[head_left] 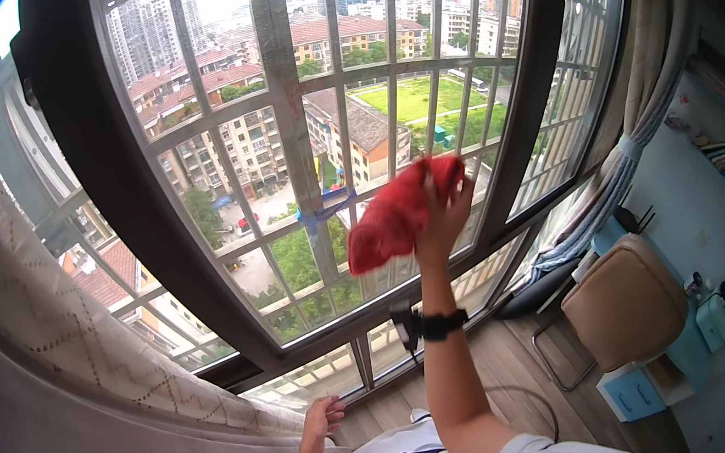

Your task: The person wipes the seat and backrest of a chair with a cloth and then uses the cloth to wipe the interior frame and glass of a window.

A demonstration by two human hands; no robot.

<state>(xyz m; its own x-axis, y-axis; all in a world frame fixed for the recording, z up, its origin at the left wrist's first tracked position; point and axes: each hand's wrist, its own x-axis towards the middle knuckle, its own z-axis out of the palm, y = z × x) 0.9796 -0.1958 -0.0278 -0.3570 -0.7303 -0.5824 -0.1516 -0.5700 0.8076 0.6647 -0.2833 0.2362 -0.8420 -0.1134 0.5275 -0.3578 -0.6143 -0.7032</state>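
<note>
One pane under wipe: right hand (442,215) clamped on red rag (398,212) against glass (259,148), left hand (320,418) loosely curled at curtain (78,378), other panes untouched.

A single view comes from a fisheye camera worn on the person's head. It faces forward and somewhat down at a large barred window (295,143) close ahead, with the wooden floor (504,373) below. Straight bars bend toward the rim. The person's own arms enter from the lower edge, near the lens.
</note>
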